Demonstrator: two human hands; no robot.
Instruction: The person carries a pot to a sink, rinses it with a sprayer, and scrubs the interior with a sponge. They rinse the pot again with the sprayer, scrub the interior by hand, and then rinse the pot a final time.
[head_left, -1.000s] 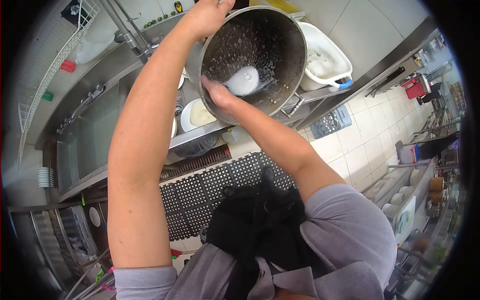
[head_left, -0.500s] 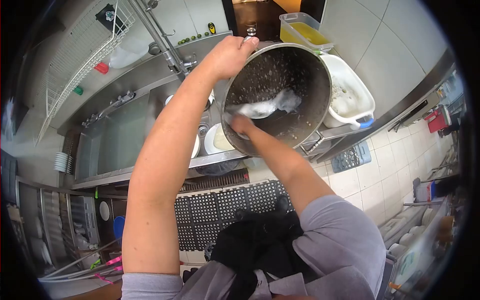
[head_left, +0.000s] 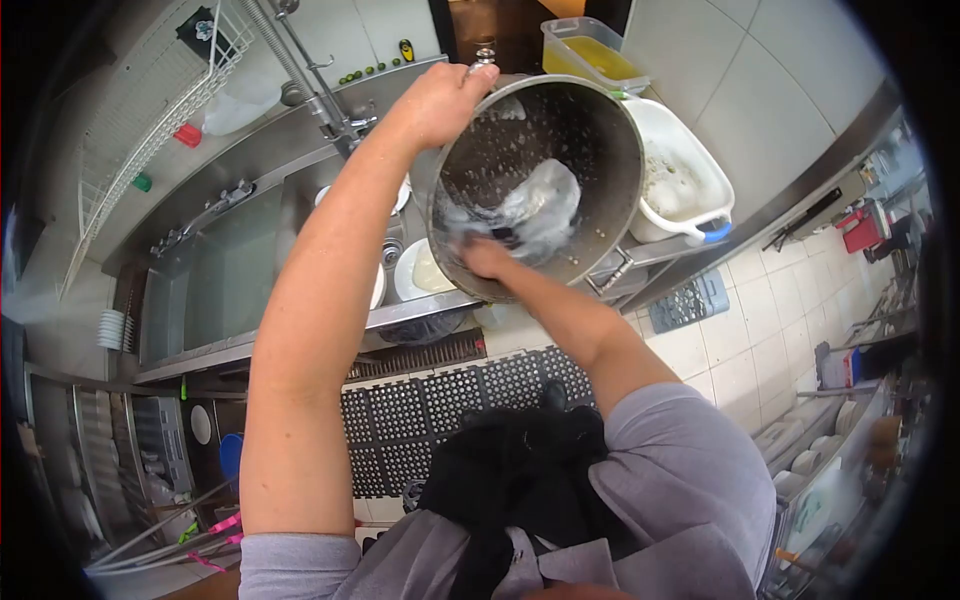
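Observation:
A large dark metal pot [head_left: 615,150] is tilted over the counter, its mouth facing me. My left hand [head_left: 455,95] is closed around the metal handle at the pot's far rim. Inside the pot, against its lower left wall, is my right hand [head_left: 485,258]. Motion smears its fingers, so whatever they may hold is hidden. White suds [head_left: 545,205] lie on the pot's inner surface, with foam specks around them. A second handle [head_left: 610,272] sticks out at the near right of the rim.
To the right stands a white tub [head_left: 715,195] with foamy contents; behind it is a clear container [head_left: 600,60] with yellow liquid. A water-filled sink [head_left: 235,270] lies left. White dishes [head_left: 408,280] sit beside the pot. A black rubber mat [head_left: 395,420] covers the floor.
My right hand has stayed low inside the pot, blurred in both frames. The suds have spread into a wider, curved patch. My left hand keeps hold of the handle; the whole view has shifted slightly.

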